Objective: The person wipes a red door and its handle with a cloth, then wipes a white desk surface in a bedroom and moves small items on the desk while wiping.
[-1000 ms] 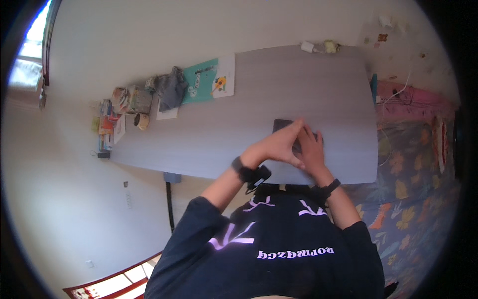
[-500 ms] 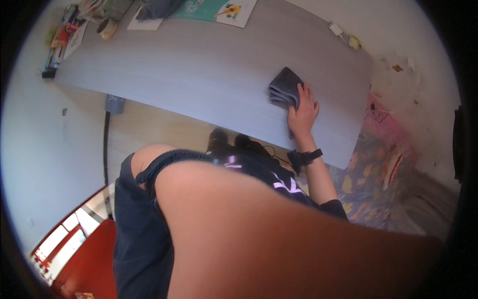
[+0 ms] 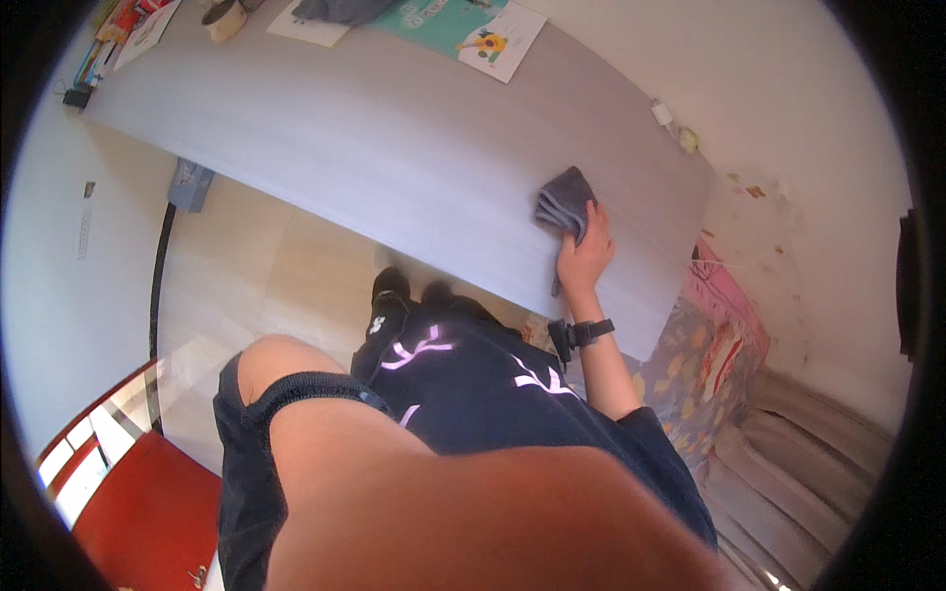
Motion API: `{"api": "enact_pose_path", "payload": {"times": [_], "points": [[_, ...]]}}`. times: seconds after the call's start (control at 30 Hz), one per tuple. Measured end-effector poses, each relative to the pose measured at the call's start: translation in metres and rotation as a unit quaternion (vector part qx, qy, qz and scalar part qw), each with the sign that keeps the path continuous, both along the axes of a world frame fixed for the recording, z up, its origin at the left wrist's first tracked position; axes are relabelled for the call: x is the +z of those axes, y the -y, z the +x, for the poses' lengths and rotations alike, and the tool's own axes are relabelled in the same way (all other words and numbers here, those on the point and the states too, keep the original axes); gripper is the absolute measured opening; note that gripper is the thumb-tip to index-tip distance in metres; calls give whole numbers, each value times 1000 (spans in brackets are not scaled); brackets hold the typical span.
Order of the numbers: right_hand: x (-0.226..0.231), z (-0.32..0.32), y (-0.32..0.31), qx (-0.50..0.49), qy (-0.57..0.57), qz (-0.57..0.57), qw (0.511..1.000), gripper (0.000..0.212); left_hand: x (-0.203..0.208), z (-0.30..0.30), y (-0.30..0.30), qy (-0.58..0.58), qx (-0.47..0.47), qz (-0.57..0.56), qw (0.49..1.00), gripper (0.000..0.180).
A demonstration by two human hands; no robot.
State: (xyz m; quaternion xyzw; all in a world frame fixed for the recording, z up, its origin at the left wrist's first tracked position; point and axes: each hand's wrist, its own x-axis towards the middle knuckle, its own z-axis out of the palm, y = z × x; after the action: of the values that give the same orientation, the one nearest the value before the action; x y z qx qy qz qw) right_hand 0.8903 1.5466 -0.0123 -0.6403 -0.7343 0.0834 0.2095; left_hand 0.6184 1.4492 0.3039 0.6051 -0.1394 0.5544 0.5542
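My right hand (image 3: 587, 254) grips a folded dark grey cloth (image 3: 565, 202) near the right part of a pale grey table (image 3: 325, 148). Its fingers lie over the cloth's right edge, with the cloth resting on the tabletop. A black strap with a small device (image 3: 579, 335) sits round that wrist. My left arm (image 3: 394, 473), with a dark band round it, bends large and blurred across the foreground. The left hand itself is outside the picture.
A green and white booklet (image 3: 498, 44), a dark cloth bundle (image 3: 347, 10) and a cup-like container (image 3: 225, 20) lie along the far edge. White plugs (image 3: 672, 123) sit by the wall. A red door (image 3: 148, 512) stands lower left; a brown couch (image 3: 808, 453) is right.
The view has shifted, so the table's far items show lower and more of the floor and couch appears. My right hand still holds the folded cloth on the table.
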Motion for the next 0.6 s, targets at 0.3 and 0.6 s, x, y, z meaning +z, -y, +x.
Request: {"api": "enact_pose_path", "payload": {"times": [0.3,0.6], "points": [[6,-11,5,-8,58,-40,997,72,-133,-89,-34,-122,406,-322,847,37],[11,-45,-21,20,141,-75,987,79,-324,-219,-38,-663,646,-337,172,70]]}}
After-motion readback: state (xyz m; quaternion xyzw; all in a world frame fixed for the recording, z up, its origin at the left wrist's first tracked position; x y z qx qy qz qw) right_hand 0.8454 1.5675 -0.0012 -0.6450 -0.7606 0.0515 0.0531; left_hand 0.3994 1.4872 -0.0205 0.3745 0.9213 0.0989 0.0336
